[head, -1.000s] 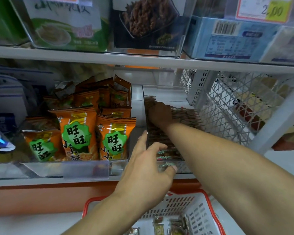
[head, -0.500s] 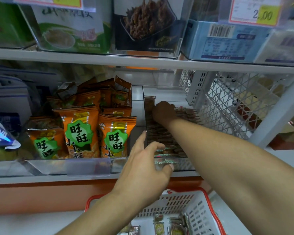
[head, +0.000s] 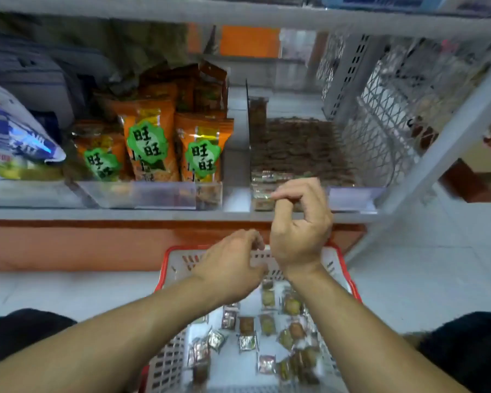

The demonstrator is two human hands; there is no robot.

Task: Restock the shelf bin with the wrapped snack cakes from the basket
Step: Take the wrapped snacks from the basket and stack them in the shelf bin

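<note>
Snack cakes (head: 267, 333) lying loose in basket (head: 176, 258), awaiting transfer to bin (head: 355, 194). I am holding left hand (head: 230, 268) and right hand (head: 301, 231) above them, fingers curled, pinching nothing visible

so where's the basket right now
In the head view the basket sits on the floor at bottom centre, right below the shelf bin, under both forearms, with loose wrapped snack cakes scattered inside it.

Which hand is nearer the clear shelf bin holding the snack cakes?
Right. The right hand is raised at the front wall of the shelf bin; the left hand sits lower, over the far rim of the basket.
</note>
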